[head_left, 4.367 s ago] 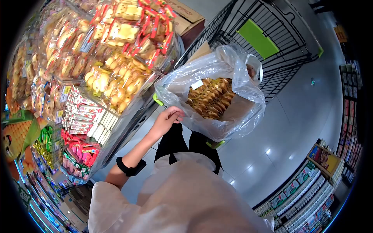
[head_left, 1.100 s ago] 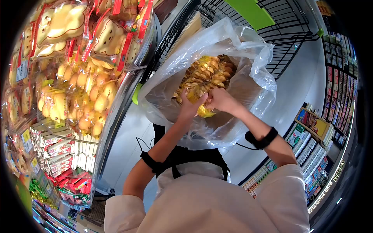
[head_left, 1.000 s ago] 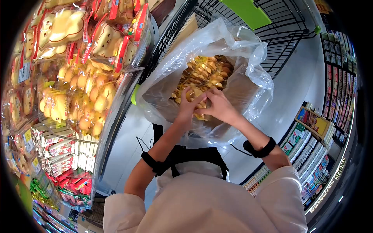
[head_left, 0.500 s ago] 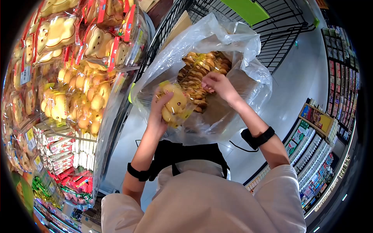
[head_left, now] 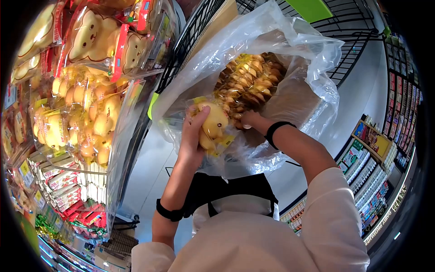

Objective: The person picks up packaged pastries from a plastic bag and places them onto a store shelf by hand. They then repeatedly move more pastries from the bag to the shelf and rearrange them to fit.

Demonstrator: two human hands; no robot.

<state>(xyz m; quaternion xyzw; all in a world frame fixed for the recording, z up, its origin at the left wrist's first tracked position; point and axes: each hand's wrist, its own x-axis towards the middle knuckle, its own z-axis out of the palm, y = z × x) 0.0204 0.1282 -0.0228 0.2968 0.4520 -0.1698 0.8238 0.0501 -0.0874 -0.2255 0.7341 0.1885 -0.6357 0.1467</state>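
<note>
My left hand (head_left: 195, 136) is closed around a clear-wrapped, animal-faced bun (head_left: 214, 123) with yellow edging on its wrapper, over the near left rim of a clear plastic bag (head_left: 319, 68). Inside the bag, in a brown cardboard box (head_left: 294, 93), stand rows of similar wrapped buns (head_left: 249, 77). My right hand (head_left: 253, 119) reaches down into the box and touches the near end of those rows. Its fingers are mostly hidden among the wrappers, so their grip does not show.
The bag and box sit in a black wire shopping cart (head_left: 353, 52) with green trim. Close on the left, a clear-walled display (head_left: 124, 131) holds wrapped buns (head_left: 102, 111) and snack packs (head_left: 63, 181). Stocked shelves (head_left: 362, 181) line the right.
My right hand has moved from above the rows down to their near end, its fingers now hidden. My left hand still holds the bun. The camera view has shifted closer to the cart.
</note>
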